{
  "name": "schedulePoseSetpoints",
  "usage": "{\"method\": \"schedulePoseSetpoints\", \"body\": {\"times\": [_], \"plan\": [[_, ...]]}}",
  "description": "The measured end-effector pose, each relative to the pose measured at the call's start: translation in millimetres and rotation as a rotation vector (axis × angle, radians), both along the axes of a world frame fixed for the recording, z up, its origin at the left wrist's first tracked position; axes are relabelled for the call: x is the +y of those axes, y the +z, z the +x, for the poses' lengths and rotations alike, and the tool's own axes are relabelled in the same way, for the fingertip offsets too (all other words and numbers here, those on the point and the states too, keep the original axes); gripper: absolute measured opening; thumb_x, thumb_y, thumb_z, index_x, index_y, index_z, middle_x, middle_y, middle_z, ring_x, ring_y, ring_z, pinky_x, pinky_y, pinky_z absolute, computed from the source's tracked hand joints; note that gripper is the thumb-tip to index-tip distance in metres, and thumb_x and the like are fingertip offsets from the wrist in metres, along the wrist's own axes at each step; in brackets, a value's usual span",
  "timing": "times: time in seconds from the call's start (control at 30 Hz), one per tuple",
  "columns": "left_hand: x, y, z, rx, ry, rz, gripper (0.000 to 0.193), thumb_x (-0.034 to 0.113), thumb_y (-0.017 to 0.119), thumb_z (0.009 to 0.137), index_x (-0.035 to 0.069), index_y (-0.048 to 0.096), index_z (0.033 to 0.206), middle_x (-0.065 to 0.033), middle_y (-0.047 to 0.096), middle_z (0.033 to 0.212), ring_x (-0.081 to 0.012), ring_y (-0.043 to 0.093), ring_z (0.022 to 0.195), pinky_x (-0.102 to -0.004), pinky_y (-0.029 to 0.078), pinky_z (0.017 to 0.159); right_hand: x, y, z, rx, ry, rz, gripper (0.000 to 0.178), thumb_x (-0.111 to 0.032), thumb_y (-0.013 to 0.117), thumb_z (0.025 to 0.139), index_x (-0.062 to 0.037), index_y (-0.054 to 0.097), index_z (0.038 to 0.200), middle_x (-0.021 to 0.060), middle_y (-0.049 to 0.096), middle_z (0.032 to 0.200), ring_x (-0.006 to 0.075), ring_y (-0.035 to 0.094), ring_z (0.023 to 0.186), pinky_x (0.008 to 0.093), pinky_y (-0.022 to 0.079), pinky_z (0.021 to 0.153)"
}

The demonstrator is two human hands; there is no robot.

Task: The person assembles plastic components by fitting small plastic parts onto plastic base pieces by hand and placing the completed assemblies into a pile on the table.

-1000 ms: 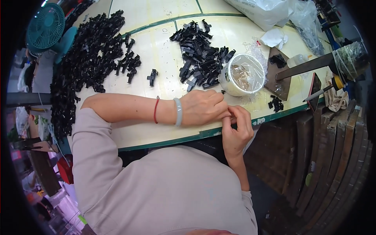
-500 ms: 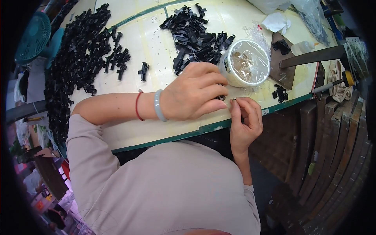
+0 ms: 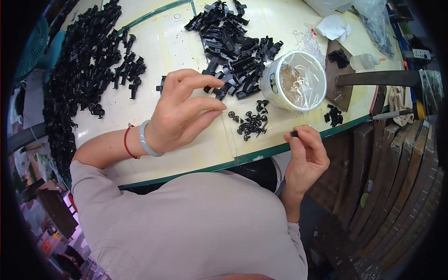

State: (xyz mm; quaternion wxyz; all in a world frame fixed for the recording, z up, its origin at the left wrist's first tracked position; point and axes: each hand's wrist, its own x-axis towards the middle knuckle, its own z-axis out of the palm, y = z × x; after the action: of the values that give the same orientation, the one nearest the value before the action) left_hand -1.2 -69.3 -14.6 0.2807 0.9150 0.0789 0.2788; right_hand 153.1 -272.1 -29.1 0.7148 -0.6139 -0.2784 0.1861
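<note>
The hands, joined together at the table (image 3: 196,154) edge 1 second ago, are now seen apart. A tiny black part (image 3: 294,134) is pinched between thumb and forefinger of the right hand (image 3: 305,156), which is held just off the table's green-trimmed edge. The left hand (image 3: 184,109) has been lifted and carried forward; it is held empty, fingers spread and loosely curved, its fingertips just short of the pile of black plastic clips (image 3: 233,51) and just left of the small scatter of black round pieces (image 3: 251,122). From this parting it is judged that one small piece has been taken up and that a clip is being reached for to go with it. A white tub covered with clear film (image 3: 293,80) stands to the right of the pile. A larger heap of black parts (image 3: 77,79) is spread along the far left.
</note>
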Motion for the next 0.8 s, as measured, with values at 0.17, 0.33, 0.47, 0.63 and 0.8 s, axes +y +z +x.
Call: {"method": "schedulePoseSetpoints", "body": {"times": [0.17,0.33,0.47,0.63,0.8], "plan": [[13.2,3.5,-1.0,0.003,0.140,-0.008,0.022,0.001,0.071,0.070,0.007,0.064,0.090,-0.0087,0.060,0.105,-0.0258,0.050,0.092,-0.0319,0.043,0.077,0.4,4.1,2.9,0.002,-0.015,0.047,0.018,0.014,0.059,0.077,0.0063,0.061,0.094,0.0181,0.060,0.099,0.0206,0.062,0.085,0.0327,0.055,0.075],[29.6,3.9,0.8,0.171,0.276,-0.276,0.019,0.009,0.068,0.081,0.003,0.063,0.098,-0.0058,0.059,0.087,-0.0121,0.052,0.065,-0.0227,0.041,0.056,-3.2,3.3,6.1,0.135,0.028,0.039,0.019,0.010,0.060,0.078,0.0048,0.061,0.096,0.0186,0.059,0.099,0.0214,0.061,0.083,0.0332,0.054,0.073],[34.7,-2.4,9.8,0.250,0.256,-0.194,0.028,0.019,0.073,0.078,0.002,0.063,0.098,-0.0062,0.058,0.079,-0.0136,0.053,0.058,-0.0245,0.045,0.056,2.3,4.6,6.2,0.219,0.071,0.068,0.019,0.008,0.060,0.078,0.0039,0.061,0.097,0.0182,0.060,0.099,0.0218,0.061,0.081,0.0339,0.053,0.073],[43.2,-2.7,14.9,0.331,0.135,-0.141,0.030,0.021,0.077,0.072,0.003,0.062,0.090,-0.0084,0.058,0.084,-0.0170,0.057,0.072,-0.0279,0.048,0.063,-0.3,13.4,8.0,0.236,0.111,0.022,0.018,0.007,0.062,0.079,0.0045,0.062,0.097,0.0190,0.059,0.099,0.0215,0.062,0.076,0.0316,0.054,0.070],[46.4,8.1,11.6,0.382,0.107,-0.342,0.022,0.017,0.077,0.072,0.003,0.062,0.081,-0.0088,0.059,0.078,-0.0158,0.055,0.063,-0.0266,0.046,0.057,6.3,18.4,12.0,0.190,0.149,0.051,0.017,0.005,0.063,0.079,0.0057,0.061,0.096,0.0184,0.060,0.098,0.0208,0.063,0.070,0.0292,0.056,0.066]]}}
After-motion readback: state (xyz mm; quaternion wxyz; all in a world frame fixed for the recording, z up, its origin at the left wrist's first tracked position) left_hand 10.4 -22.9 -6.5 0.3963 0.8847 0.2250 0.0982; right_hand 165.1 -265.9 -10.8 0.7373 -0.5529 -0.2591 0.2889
